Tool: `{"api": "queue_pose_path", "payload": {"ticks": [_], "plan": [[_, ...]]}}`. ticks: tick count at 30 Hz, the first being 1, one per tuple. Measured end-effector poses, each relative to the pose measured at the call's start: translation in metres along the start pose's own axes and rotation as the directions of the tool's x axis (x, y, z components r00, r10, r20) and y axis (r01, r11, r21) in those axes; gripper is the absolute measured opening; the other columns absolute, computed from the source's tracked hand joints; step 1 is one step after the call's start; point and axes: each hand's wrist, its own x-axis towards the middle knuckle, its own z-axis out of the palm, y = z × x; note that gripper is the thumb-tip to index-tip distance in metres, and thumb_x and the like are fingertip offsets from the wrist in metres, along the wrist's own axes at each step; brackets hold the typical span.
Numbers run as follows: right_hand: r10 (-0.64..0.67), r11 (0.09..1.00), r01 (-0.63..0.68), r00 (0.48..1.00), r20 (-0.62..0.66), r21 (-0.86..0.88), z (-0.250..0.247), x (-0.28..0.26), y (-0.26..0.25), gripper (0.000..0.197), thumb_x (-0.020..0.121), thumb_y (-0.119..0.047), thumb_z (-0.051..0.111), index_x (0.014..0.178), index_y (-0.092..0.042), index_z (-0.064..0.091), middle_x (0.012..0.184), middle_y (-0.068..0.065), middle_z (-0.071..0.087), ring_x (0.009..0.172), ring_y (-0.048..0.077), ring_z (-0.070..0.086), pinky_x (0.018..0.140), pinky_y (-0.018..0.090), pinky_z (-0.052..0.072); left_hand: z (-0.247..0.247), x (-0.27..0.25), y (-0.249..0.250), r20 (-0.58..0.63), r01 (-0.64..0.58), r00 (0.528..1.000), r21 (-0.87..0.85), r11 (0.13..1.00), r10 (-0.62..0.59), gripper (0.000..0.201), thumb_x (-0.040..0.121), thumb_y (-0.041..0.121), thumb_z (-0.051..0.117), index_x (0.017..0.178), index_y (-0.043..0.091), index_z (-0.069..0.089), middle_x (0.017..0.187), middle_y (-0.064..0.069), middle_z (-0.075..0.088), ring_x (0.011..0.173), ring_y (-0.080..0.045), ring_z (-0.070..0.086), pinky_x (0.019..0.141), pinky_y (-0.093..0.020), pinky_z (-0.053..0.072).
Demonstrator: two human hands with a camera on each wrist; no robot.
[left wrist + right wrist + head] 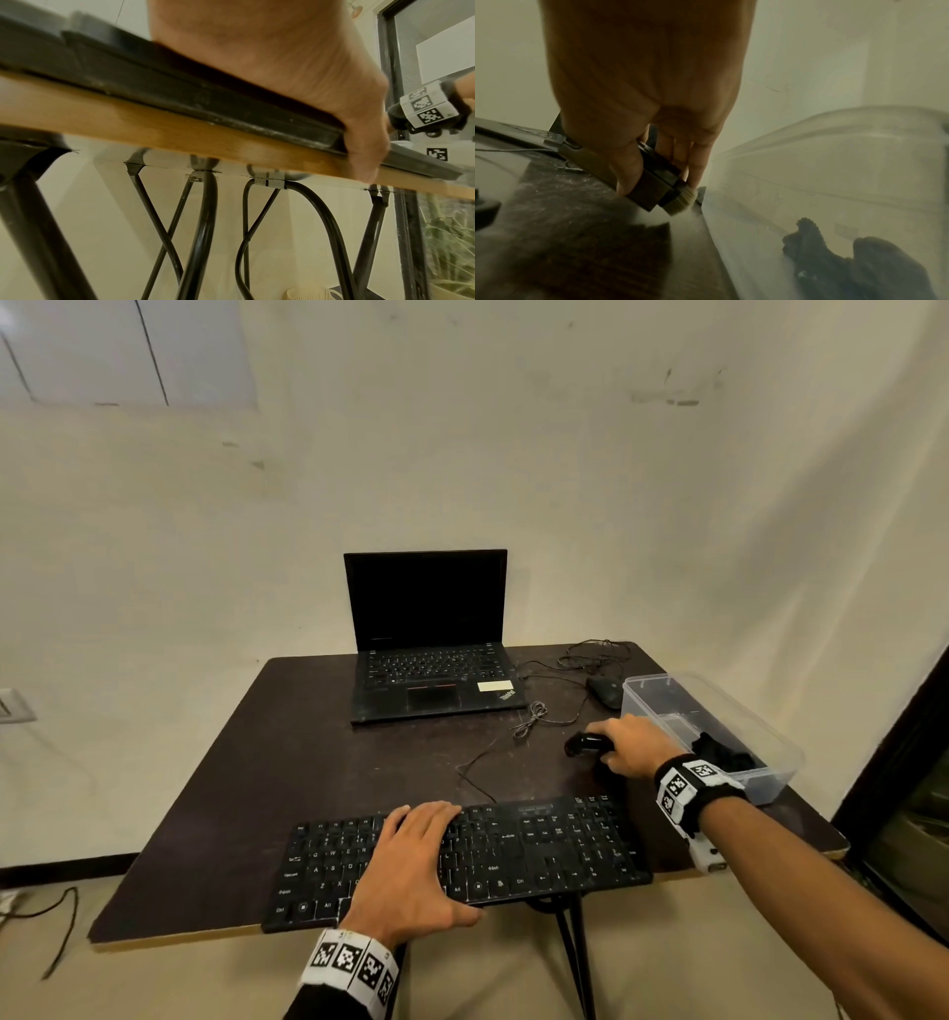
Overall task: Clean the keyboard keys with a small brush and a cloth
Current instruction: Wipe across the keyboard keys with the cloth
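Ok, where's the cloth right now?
In the head view, the dark cloth lies inside the clear plastic container at the table's right edge, just right of the right hand.

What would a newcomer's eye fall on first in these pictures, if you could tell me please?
Probably the left hand lying flat on the black keyboard at the table's near edge. Next, the right hand beside the clear plastic box, its fingers gripping a small black brush with pale bristles. A dark cloth lies in that box, and an open laptop stands behind.
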Motion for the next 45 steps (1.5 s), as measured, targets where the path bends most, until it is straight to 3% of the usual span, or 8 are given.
{"api": "queue_pose_path", "payload": {"ticks": [9,18,27,32,34,36,39,45], "plan": [[-0.004,0.993,0.000,0.999,-0.033,-0.121,0.017,0.005,0.005,0.056,0.100,-0.013,0.061,0.153,-0.032,0.055,0.139,0.007,0.069,0.127,0.027,0.064,0.106,0.038,0.050,0.001,-0.001,0.000,0.006,-0.001,1.000,0.000,1.000,0.001,0.122,0.058,0.084,0.068,0.159,0.027,0.030,0.160,0.017,0.033,0.149,-0.003,0.027,0.131,-0.036,0.003],[0.006,0.995,0.001,0.998,0.066,-0.101,0.027,-0.006,0.012,0.067,0.105,-0.020,0.053,0.167,-0.017,0.029,0.172,0.015,0.029,0.154,0.032,0.037,0.124,0.040,0.033,0.006,0.000,-0.004,-0.030,-0.020,0.999,-0.017,1.000,0.019,0.119,0.056,0.080,0.070,0.157,0.024,0.038,0.157,0.013,0.040,0.147,-0.007,0.035,0.131,-0.039,0.009],[0.058,0.970,-0.024,0.989,-0.137,0.240,0.001,-0.046,0.028,0.052,0.098,-0.029,0.075,0.148,-0.029,0.060,0.144,0.006,0.066,0.131,0.023,0.062,0.111,0.041,0.049,0.006,0.001,-0.005,-0.026,-0.015,1.000,-0.010,1.000,0.015,0.123,0.057,0.083,0.069,0.159,0.024,0.033,0.158,0.012,0.040,0.148,-0.007,0.034,0.131,-0.039,0.010],[0.362,0.917,-0.216,0.806,-0.468,0.336,-0.035,-0.065,0.069,0.016,0.094,-0.027,0.072,0.107,-0.025,0.082,0.101,0.006,0.081,0.092,0.030,0.072,0.084,0.037,0.056,0.006,0.002,-0.004,-0.017,-0.019,1.000,-0.001,1.000,0.019,0.122,0.057,0.084,0.067,0.158,0.025,0.033,0.158,0.011,0.039,0.149,-0.007,0.032,0.131,-0.039,0.008],[0.463,0.882,-0.368,0.790,-0.401,0.295,-0.038,-0.062,0.090,0.017,0.092,-0.027,0.071,0.104,-0.024,0.082,0.101,0.013,0.079,0.090,0.036,0.069,0.084,0.040,0.056,0.006,0.002,-0.004,-0.024,-0.022,0.999,-0.002,1.000,0.022,0.121,0.057,0.083,0.069,0.158,0.024,0.035,0.158,0.011,0.040,0.148,-0.008,0.033,0.131,-0.038,0.008],[0.506,0.860,-0.476,0.839,-0.199,0.182,-0.031,-0.054,0.105,0.017,0.091,-0.026,0.072,0.106,-0.023,0.081,0.110,0.016,0.076,0.091,0.035,0.064,0.088,0.040,0.055,0.007,0.001,-0.004,-0.034,-0.021,0.999,-0.006,1.000,0.021,0.121,0.057,0.082,0.071,0.157,0.023,0.037,0.157,0.010,0.042,0.147,-0.008,0.035,0.131,-0.036,0.007],[0.463,0.881,-0.465,0.885,0.045,0.087,-0.014,-0.036,0.119,0.022,0.092,-0.026,0.068,0.107,-0.023,0.082,0.121,0.012,0.075,0.101,0.034,0.065,0.090,0.036,0.053,0.007,0.001,-0.004,-0.031,-0.020,0.999,0.000,1.000,0.020,0.120,0.057,0.081,0.071,0.157,0.023,0.037,0.157,0.010,0.042,0.147,-0.008,0.034,0.131,-0.037,0.008],[0.468,0.880,-0.472,0.880,0.080,0.052,0.010,-0.009,0.135,0.038,0.100,-0.032,0.057,0.124,-0.006,0.072,0.133,0.021,0.070,0.117,0.039,0.066,0.097,0.039,0.052,0.008,0.001,-0.005,-0.035,-0.018,0.999,-0.008,1.000,0.018,0.119,0.057,0.081,0.071,0.156,0.024,0.038,0.156,0.011,0.042,0.146,-0.007,0.035,0.130,-0.039,0.012]]}}
